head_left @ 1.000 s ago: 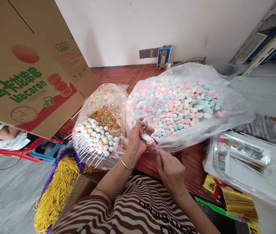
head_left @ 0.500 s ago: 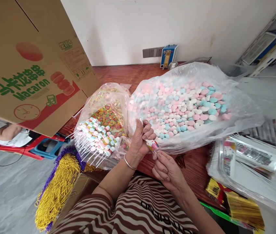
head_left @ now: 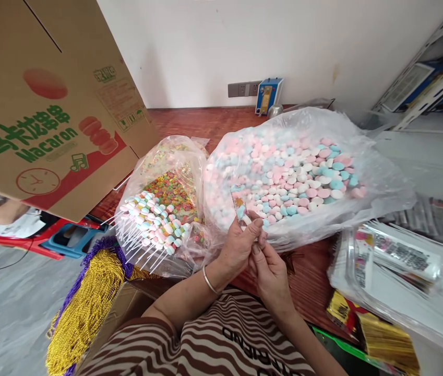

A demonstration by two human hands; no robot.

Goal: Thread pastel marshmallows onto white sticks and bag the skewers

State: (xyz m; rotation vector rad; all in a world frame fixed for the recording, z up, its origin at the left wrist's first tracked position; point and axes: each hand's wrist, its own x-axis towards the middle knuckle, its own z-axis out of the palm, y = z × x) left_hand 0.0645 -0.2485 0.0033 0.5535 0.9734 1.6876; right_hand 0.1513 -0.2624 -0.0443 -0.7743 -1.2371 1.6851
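Note:
My left hand (head_left: 241,244) is closed around a wrapped marshmallow stick (head_left: 240,210), whose clear printed wrapper points up past the thumb. Pale blue and orange show through the film. Just below, my right hand (head_left: 272,274) pinches at the lower end, which the fingers mostly hide. The two hands touch. Behind them lies a large clear bag of pink, white and blue marshmallows (head_left: 303,183). To the left, marshmallow skewers (head_left: 156,219) on white sticks lie on a bag of small coloured candy rings (head_left: 174,188).
A big cardboard box (head_left: 57,78) stands at the left. Strings of gold and purple beads (head_left: 88,308) hang at the front left. Printed wrappers (head_left: 405,253) lie at the right, above gold twist ties (head_left: 389,334). A blue device (head_left: 268,96) stands against the wall.
The wrapped stick has turned from pointing down to pointing up. My left hand has moved down and right, closer to the right hand, which has moved slightly right.

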